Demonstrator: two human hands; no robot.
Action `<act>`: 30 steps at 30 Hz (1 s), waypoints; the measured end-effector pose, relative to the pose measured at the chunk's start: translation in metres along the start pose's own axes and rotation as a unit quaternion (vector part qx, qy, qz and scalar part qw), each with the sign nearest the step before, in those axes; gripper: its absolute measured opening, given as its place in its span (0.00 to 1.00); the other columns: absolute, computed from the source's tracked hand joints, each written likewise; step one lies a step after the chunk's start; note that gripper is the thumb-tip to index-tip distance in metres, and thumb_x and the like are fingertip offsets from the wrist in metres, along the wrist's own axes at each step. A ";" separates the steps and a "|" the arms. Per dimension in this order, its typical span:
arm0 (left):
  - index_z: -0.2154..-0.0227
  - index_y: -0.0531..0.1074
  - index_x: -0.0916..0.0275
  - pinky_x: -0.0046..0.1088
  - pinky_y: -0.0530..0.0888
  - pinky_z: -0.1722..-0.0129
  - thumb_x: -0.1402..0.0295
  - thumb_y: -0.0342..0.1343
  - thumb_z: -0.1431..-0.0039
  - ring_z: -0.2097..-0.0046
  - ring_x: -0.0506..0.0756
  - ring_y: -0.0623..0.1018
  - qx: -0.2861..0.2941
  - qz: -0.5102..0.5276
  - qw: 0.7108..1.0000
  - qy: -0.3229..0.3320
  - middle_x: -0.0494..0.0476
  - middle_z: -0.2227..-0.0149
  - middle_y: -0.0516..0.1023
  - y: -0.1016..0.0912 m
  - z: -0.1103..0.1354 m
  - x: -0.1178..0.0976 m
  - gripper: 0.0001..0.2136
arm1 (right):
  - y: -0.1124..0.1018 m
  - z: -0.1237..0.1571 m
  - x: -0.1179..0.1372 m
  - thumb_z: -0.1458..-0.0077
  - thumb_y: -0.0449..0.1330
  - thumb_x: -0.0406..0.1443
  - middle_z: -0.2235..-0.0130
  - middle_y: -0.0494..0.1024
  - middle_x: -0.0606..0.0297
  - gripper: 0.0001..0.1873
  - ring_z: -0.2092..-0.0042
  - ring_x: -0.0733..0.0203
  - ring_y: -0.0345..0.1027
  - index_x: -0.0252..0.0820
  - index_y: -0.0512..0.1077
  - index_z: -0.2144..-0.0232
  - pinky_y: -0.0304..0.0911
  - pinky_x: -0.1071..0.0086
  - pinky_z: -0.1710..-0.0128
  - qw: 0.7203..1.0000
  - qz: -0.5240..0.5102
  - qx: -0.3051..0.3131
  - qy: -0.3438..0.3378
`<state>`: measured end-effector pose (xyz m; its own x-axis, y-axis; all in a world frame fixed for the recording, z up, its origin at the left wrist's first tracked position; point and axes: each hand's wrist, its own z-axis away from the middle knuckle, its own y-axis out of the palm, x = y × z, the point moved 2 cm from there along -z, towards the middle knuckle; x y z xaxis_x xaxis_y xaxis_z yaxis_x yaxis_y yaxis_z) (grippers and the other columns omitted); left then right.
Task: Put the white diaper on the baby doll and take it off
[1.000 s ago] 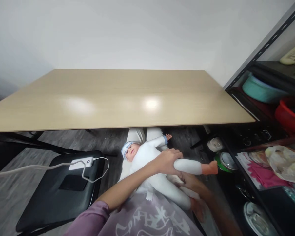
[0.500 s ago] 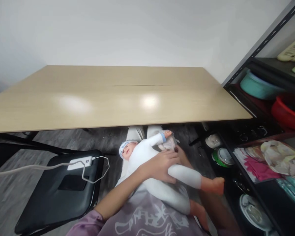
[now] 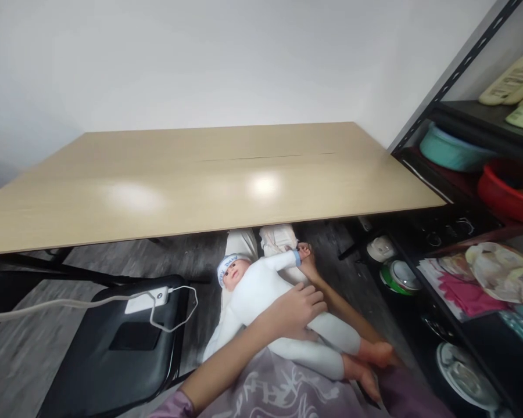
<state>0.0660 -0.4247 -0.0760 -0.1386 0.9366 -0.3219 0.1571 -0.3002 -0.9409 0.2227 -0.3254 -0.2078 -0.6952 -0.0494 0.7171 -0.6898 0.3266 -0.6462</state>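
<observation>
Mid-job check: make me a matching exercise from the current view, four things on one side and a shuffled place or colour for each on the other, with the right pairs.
Things
1. Left hand
2. Right hand
3. White device
4. Table

Places and colours
A. On the black seat
B. Next to the small hand at the end of the doll's sleeve
C. Pale wood colour
D. Over the doll's lower body

Pairs: 1-D, 2-B, 3-A, 4-C
</observation>
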 end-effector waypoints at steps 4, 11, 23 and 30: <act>0.46 0.74 0.64 0.42 0.68 0.51 0.54 0.67 0.35 0.51 0.62 0.75 -0.007 -0.010 1.000 0.003 0.61 0.49 0.80 -0.003 0.006 -0.004 0.23 | -0.013 0.015 -0.013 0.31 0.55 0.51 0.51 0.77 0.49 0.20 0.49 0.43 0.72 0.43 0.71 0.52 0.73 0.47 0.48 0.993 -0.027 -0.108 0.037; 0.45 0.73 0.64 0.41 0.66 0.55 0.56 0.63 0.30 0.53 0.60 0.74 -0.040 -0.021 0.999 -0.020 0.59 0.52 0.79 -0.005 0.016 -0.009 0.20 | -0.066 0.026 0.004 0.32 0.58 0.35 0.42 0.78 0.51 0.20 0.39 0.45 0.72 0.45 0.70 0.40 0.70 0.44 0.37 0.973 -0.069 -0.113 -0.190; 0.42 0.73 0.62 0.42 0.65 0.54 0.58 0.56 0.25 0.53 0.61 0.74 -0.116 -0.017 0.992 -0.038 0.60 0.50 0.81 -0.006 0.040 -0.010 0.17 | -0.045 -0.031 0.105 0.38 0.72 0.41 0.41 0.75 0.49 0.26 0.41 0.39 0.67 0.46 0.78 0.39 0.65 0.46 0.37 0.891 0.139 0.231 -0.364; 0.41 0.73 0.60 0.42 0.65 0.54 0.58 0.56 0.24 0.53 0.61 0.75 -0.119 -0.014 0.990 -0.072 0.60 0.51 0.81 -0.003 0.047 -0.013 0.16 | -0.046 -0.041 0.125 0.39 0.72 0.37 0.30 0.70 0.46 0.19 0.31 0.37 0.63 0.40 0.78 0.47 0.62 0.45 0.33 0.861 0.112 0.240 -0.435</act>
<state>0.0210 -0.4450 -0.0740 -0.2809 0.9034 -0.3241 0.3750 -0.2075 -0.9035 0.1754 -0.3081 -0.0781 -0.5657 -0.7923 0.2286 -0.3775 0.0023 -0.9260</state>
